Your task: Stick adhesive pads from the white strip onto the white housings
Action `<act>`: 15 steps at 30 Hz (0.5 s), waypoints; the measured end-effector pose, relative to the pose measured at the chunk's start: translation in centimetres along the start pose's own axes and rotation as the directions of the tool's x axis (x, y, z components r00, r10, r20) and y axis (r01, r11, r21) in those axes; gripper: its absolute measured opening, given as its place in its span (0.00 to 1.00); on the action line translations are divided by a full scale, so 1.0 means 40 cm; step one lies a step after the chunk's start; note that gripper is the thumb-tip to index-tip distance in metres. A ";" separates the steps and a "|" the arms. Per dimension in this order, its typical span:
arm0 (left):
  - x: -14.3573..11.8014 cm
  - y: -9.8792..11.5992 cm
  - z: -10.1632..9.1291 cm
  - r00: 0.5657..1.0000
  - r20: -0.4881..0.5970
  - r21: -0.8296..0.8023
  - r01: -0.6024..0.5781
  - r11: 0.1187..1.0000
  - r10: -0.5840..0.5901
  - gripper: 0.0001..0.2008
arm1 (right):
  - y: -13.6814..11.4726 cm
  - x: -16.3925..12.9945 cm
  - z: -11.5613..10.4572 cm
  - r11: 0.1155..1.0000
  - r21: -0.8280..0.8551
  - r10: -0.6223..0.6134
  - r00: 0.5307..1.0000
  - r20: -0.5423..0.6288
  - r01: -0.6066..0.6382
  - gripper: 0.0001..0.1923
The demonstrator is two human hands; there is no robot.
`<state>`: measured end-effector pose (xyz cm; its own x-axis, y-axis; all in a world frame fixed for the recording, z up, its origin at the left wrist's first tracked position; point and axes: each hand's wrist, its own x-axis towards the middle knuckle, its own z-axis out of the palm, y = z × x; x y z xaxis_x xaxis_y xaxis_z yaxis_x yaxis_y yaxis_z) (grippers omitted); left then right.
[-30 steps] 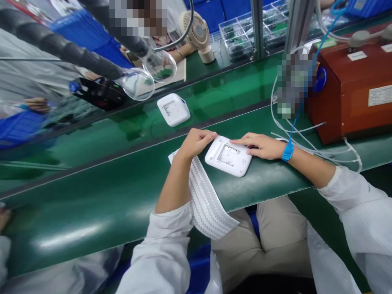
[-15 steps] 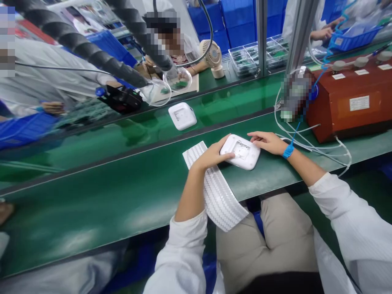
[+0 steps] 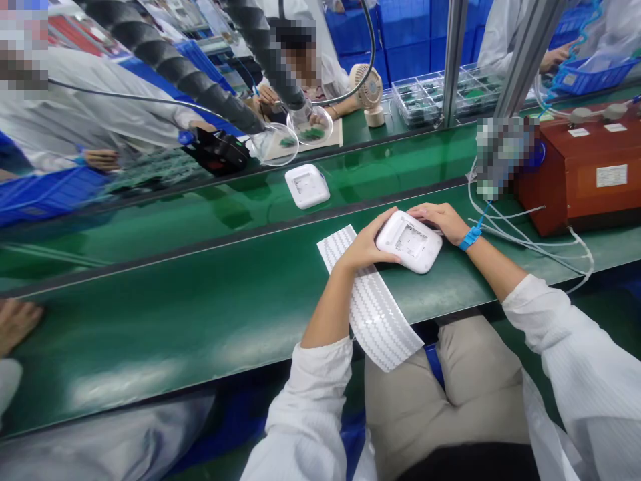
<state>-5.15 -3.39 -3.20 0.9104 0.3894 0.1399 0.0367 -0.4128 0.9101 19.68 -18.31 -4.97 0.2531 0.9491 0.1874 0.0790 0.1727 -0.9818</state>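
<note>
A white, rounded-square plastic device housing with a recessed rectangular compartment facing up is held tilted just above the green bench. My left hand grips its left side, thumb over the near edge and fingers behind. My right hand is closed against the far right edge, its fingers along the rim; a blue wrist strap circles that wrist. Under my left forearm lies a white sheet of small stickers in rows, its near end hanging over the bench edge.
Another white housing lies on the green conveyor belt beyond the bench. At the right stand a brown-red box and loose white cables. Across the belt are a small fan, extraction hoses and co-workers. A neighbour's hand is at left.
My right hand has come in from beside the housing to rest along its far edge. My left thumb has shifted from the compartment to the near edge. The camera view has swung slightly left.
</note>
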 end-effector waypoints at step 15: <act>0.057 -0.132 -0.071 0.520 -0.845 -0.258 -0.187 0.948 -0.127 0.48 | 0.049 0.286 0.259 0.725 0.649 0.206 0.972 0.116 -0.231 0.31</act>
<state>-4.43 2.03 -6.58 0.1201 0.9505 0.2864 -0.2419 -0.2518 0.9371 12.74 -4.37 -5.08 0.1502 0.9884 -0.0240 -0.6272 0.0766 -0.7751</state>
